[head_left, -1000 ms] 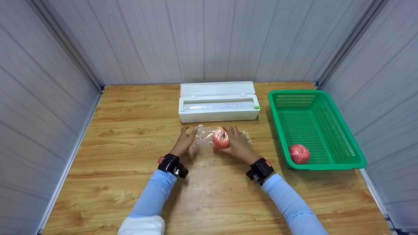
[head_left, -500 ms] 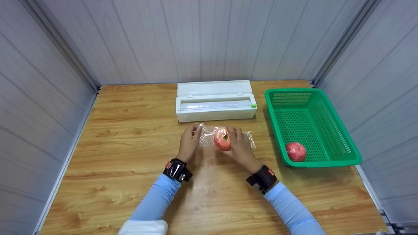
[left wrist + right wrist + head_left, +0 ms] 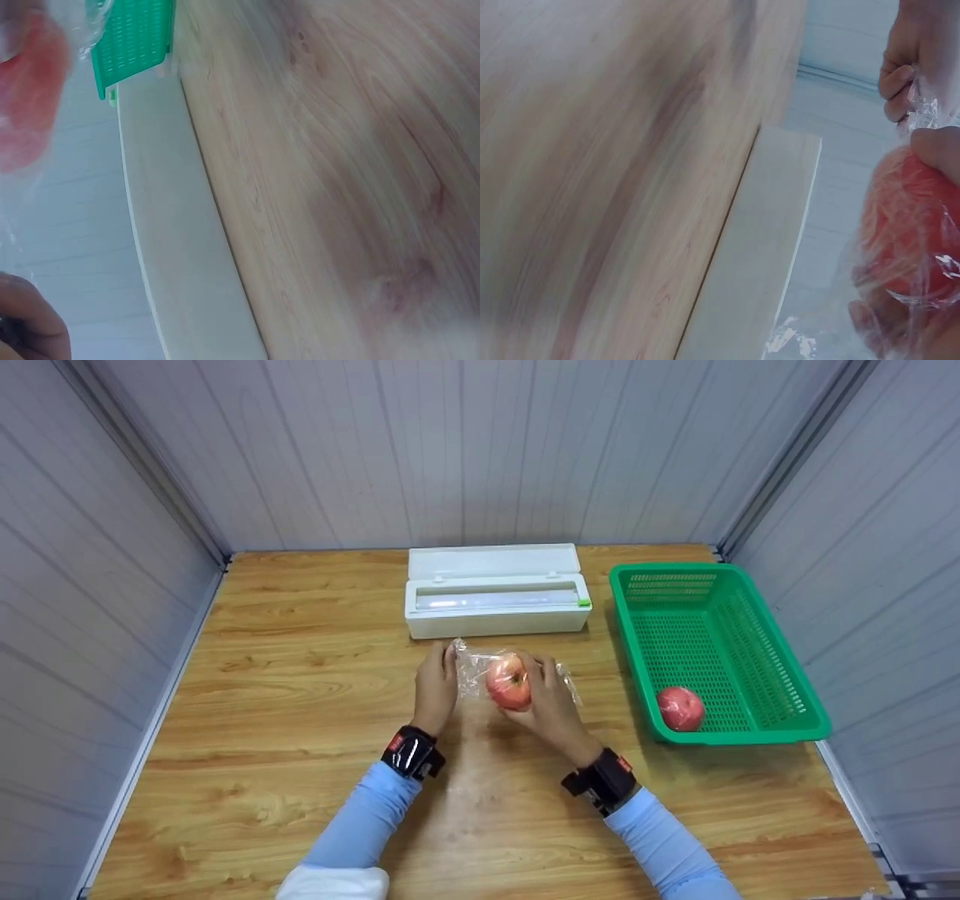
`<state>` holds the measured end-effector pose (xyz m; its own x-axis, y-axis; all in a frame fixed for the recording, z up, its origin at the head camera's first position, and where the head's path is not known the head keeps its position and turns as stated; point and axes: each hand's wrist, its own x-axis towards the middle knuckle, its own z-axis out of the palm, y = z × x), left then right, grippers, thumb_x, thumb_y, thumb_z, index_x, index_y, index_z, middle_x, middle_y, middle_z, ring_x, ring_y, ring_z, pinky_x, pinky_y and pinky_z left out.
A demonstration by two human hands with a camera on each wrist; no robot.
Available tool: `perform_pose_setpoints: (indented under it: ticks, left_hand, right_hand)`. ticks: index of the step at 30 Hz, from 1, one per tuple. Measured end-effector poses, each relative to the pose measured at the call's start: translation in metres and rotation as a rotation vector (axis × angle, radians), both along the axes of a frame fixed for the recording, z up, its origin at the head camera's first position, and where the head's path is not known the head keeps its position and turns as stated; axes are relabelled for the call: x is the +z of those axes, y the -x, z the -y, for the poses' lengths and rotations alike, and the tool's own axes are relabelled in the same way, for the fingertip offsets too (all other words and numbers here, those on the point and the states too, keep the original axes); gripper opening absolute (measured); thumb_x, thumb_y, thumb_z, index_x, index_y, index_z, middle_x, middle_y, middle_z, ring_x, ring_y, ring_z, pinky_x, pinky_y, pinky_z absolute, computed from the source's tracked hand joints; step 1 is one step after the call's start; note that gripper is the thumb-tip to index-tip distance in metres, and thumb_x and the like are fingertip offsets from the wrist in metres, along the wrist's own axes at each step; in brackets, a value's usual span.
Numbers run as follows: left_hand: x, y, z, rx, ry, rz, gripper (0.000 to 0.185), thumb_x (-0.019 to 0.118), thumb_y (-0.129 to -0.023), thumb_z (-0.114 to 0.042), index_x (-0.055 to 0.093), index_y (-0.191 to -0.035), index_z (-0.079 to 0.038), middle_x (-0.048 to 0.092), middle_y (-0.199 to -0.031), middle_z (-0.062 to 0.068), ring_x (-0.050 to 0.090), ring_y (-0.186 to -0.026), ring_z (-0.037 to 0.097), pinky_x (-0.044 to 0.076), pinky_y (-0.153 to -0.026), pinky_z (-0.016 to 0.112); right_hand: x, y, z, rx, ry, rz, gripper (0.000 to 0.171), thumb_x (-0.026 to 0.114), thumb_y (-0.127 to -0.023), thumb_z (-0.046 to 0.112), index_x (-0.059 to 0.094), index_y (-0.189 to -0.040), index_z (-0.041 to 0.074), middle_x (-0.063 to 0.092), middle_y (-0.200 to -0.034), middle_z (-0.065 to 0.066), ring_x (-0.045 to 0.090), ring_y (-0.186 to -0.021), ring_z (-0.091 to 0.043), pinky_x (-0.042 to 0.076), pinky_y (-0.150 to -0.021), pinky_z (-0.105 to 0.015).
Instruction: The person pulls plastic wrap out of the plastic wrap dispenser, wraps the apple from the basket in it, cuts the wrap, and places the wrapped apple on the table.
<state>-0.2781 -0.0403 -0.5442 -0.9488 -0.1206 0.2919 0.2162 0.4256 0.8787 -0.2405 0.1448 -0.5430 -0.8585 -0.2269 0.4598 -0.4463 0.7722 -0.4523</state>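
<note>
My right hand (image 3: 551,701) grips a red apple (image 3: 508,682) that has clear plastic wrap (image 3: 472,669) around it. The wrap stretches out on both sides of the fruit. At its left end, my left hand (image 3: 435,686) pinches the gathered film between curled fingers and thumb. In the right wrist view the apple (image 3: 907,217) looks raised off the table, and the left hand's fingers (image 3: 898,90) are curled on the bunched film. Only part of the apple (image 3: 30,97) shows in the left wrist view.
Behind the hands stands a white cling film box (image 3: 499,622), its lid up and a film roll inside. At the right, a green basket (image 3: 641,675) holds another wrapped apple (image 3: 680,709). Pale panels (image 3: 480,450) wall the wooden table (image 3: 300,675) at the back and sides.
My left hand has come in from the left, with straighter fingers before, and now pinches the wrap's end. The right hand keeps its grip on the apple, which has turned slightly.
</note>
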Motion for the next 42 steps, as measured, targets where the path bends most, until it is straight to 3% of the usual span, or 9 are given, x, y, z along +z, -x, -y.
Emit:
perform_pose_setpoints:
  ticks: [5,10,16,23,30,33,37,39,42]
  left_hand:
    - [0.001,-0.001,-0.003,-0.004,0.004,-0.014,0.017,0.043,-0.100,-0.013,0.053,-0.093,-0.001,0.052,-0.075,0.008,0.050,-0.070,0.020,0.046,-0.064,0.032]
    - [0.000,-0.002,-0.008,-0.037,-0.014,0.037,0.016,0.044,-0.099,-0.013,0.055,-0.097,-0.001,0.060,-0.084,0.013,0.055,-0.073,0.021,0.050,-0.066,0.032]
    - [-0.002,-0.004,-0.015,-0.070,-0.042,0.067,0.019,0.046,-0.099,-0.016,0.057,-0.104,-0.001,0.067,-0.098,0.015,0.063,-0.088,0.024,0.054,-0.080,0.033]
    - [-0.004,-0.005,-0.016,-0.125,-0.093,0.063,0.018,0.046,-0.099,-0.011,0.057,-0.106,0.001,0.066,-0.103,0.018,0.063,-0.098,0.028,0.052,-0.090,0.037]
    - [-0.007,-0.006,-0.011,-0.200,-0.190,0.128,0.022,0.040,-0.101,-0.014,0.054,-0.109,0.002,0.059,-0.089,0.015,0.055,-0.079,0.021,0.051,-0.073,0.031]
    - [-0.004,-0.008,-0.007,-0.141,-0.200,0.120,0.030,0.035,-0.103,-0.021,0.053,-0.111,0.002,0.052,-0.089,0.011,0.049,-0.082,0.017,0.045,-0.075,0.028]
    - [0.008,-0.013,-0.004,-0.063,-0.148,0.070,0.029,0.040,-0.101,-0.020,0.055,-0.110,0.003,0.051,-0.097,0.013,0.049,-0.091,0.023,0.044,-0.083,0.035]
    - [0.017,-0.018,-0.003,-0.110,-0.117,0.102,0.031,0.042,-0.101,-0.022,0.055,-0.115,0.002,0.054,-0.107,0.017,0.053,-0.098,0.028,0.046,-0.088,0.040]
    - [0.025,-0.023,-0.004,-0.247,-0.086,0.209,0.042,0.042,-0.101,-0.030,0.047,-0.130,-0.001,0.056,-0.122,0.021,0.056,-0.110,0.033,0.048,-0.095,0.046]
  right_hand:
    - [0.004,-0.003,0.005,0.017,0.068,-0.040,0.092,0.088,-0.061,0.027,0.038,-0.137,0.011,0.047,-0.117,-0.019,0.056,-0.100,-0.036,0.054,-0.079,-0.049]
    - [0.006,-0.006,0.011,0.040,0.104,-0.076,0.091,0.087,-0.061,0.027,0.039,-0.136,0.009,0.046,-0.116,-0.018,0.057,-0.100,-0.034,0.055,-0.078,-0.047]
    - [0.009,-0.007,0.019,0.062,0.097,-0.090,0.089,0.085,-0.064,0.030,0.039,-0.136,0.006,0.048,-0.115,-0.019,0.055,-0.100,-0.032,0.054,-0.079,-0.046]
    - [0.011,-0.008,0.020,0.081,0.107,-0.072,0.088,0.085,-0.064,0.029,0.040,-0.137,0.008,0.047,-0.119,-0.019,0.054,-0.104,-0.031,0.052,-0.083,-0.046]
    - [0.009,-0.011,0.016,0.080,0.114,-0.048,0.090,0.085,-0.064,0.028,0.038,-0.137,0.007,0.047,-0.119,-0.020,0.055,-0.103,-0.033,0.053,-0.083,-0.047]
    - [0.009,-0.011,0.013,0.058,0.129,-0.042,0.090,0.086,-0.064,0.027,0.038,-0.137,0.007,0.047,-0.119,-0.020,0.055,-0.103,-0.034,0.054,-0.081,-0.048]
    - [0.009,-0.009,0.008,0.041,0.081,-0.070,0.092,0.087,-0.062,0.029,0.038,-0.137,0.010,0.047,-0.121,-0.019,0.054,-0.104,-0.034,0.052,-0.083,-0.048]
    - [0.008,-0.008,0.006,0.039,0.030,-0.104,0.093,0.087,-0.061,0.031,0.038,-0.138,0.010,0.047,-0.122,-0.018,0.054,-0.106,-0.033,0.051,-0.086,-0.049]
    - [0.007,-0.007,0.004,0.034,-0.039,-0.160,0.095,0.088,-0.060,0.031,0.038,-0.138,0.010,0.048,-0.123,-0.019,0.055,-0.107,-0.034,0.049,-0.089,-0.049]
